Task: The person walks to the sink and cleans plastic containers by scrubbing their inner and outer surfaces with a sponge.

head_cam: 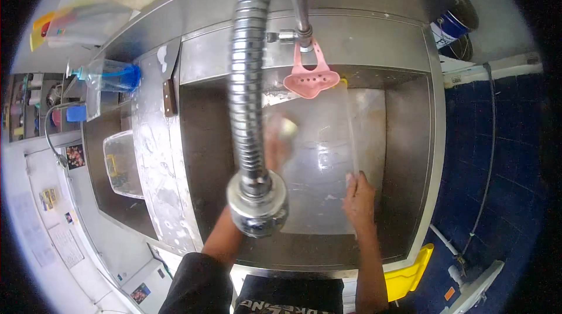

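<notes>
A large translucent plastic sheet or panel [316, 195] stands or lies in the metal sink; which is unclear. My right hand [360, 202] grips its right edge, fingers curled over the rim. My left hand [279, 138], blurred and partly behind the spring hose, holds a pale yellowish sponge or pad [288, 127] over the panel's left part. The coiled metal faucet hose [248, 72] ends in a round spray head [257, 204] above my left forearm. A pink plastic sponge holder [311, 80] hangs from the faucet pipe beyond the panel.
A wood-handled cleaver or broad knife [169, 96] lies on the wet divider at left, by a pump bottle with blue liquid [109, 76]. A clear plastic container [125, 164] sits in the left basin. A yellow plastic object [408, 276] stands below the sink's right front corner.
</notes>
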